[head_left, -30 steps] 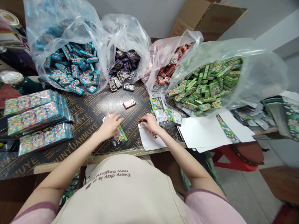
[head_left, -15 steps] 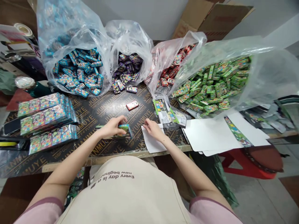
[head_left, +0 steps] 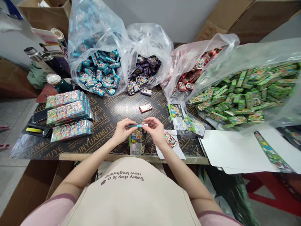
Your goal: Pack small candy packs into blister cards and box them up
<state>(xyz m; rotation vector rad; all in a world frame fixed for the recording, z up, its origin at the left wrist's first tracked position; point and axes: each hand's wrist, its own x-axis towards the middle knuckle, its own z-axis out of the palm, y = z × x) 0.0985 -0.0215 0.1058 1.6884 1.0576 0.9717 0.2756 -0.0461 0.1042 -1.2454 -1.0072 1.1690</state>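
My left hand and my right hand meet above the table's front edge, both pinched on the top edge of a printed packet that hangs upright between them. A small red box lies on a white sheet just right of my right hand. Another red box lies alone on the dark plywood table beyond my hands.
Four clear bags stand along the back: blue boxes, purple boxes, red boxes, green boxes. Stacks of filled packets lie at left, empty packets and white sheets at right. Cardboard boxes stand behind.
My left hand lifted the packet from flat on the table to upright. My right hand left the white sheet and joined it at the packet's top. The view shifted right.
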